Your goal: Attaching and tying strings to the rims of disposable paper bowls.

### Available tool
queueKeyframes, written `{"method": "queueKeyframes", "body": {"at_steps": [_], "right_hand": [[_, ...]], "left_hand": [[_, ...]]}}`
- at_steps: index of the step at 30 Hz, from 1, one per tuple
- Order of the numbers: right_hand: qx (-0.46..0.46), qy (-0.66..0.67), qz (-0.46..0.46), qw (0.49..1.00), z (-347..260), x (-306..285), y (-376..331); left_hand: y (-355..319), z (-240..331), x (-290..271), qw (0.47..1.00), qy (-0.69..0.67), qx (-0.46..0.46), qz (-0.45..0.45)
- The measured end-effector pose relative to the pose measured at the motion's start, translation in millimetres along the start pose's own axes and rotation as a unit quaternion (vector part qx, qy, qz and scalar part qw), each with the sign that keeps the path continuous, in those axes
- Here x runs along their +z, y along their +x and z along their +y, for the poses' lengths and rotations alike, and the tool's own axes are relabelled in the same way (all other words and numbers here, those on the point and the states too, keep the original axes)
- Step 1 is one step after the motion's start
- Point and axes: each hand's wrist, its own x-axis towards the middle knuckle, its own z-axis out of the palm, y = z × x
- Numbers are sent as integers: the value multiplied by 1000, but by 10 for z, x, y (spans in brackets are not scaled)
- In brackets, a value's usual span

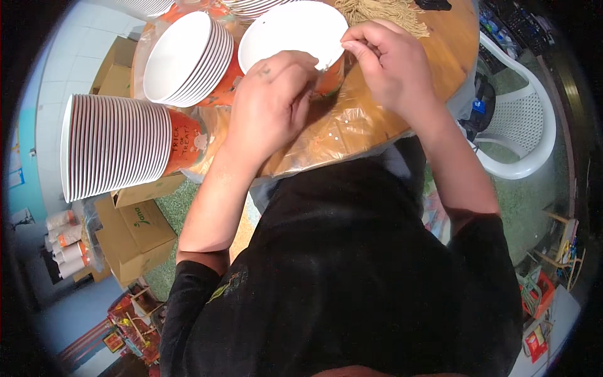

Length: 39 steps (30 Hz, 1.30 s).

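Observation:
A paper bucket (289, 28), white inside and orange outside, stands at the table's near side with its wide mouth facing me. My left hand (276, 94) is closed at the bucket's near left rim, its fingertips hidden behind the knuckles. At the right rim, my right hand (392, 66) pinches thumb and forefinger together; whatever lies between them is too small to make out. Just beyond the right hand rests a bundle of tan cords (383, 16).
Two nested stacks of orange paper buckets, one tilted (185, 60) and one lying sideways (116, 144), occupy the left of the wooden table (455, 56). Cardboard boxes (135, 239) sit on the floor at left. A white plastic chair (518, 119) stands at right.

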Motion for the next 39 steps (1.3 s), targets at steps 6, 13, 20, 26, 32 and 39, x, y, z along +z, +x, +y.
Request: {"method": "queueKeyframes", "body": {"at_steps": [6,13,20,26,32,39], "right_hand": [[-12,-15,11,1000,48,123,-59],[-53,72,12,996,77,89,-60],[-83,113,47,989,39,112,-59],[-62,149,78,984,110,162,-392],[-88,185,57,977,47,255,-436],[-102,174,20,979,73,258,-391]], "left_hand": [[-87,1,-29,998,-19,6,-56],[137,111,-131,921,-247,-286,-94],[505,68,-50,911,-139,-335,-194],[307,-48,60,898,-253,-344,-106],[359,5,8,886,-246,-364,-150],[395,58,-11,892,-199,-372,-160]]}}
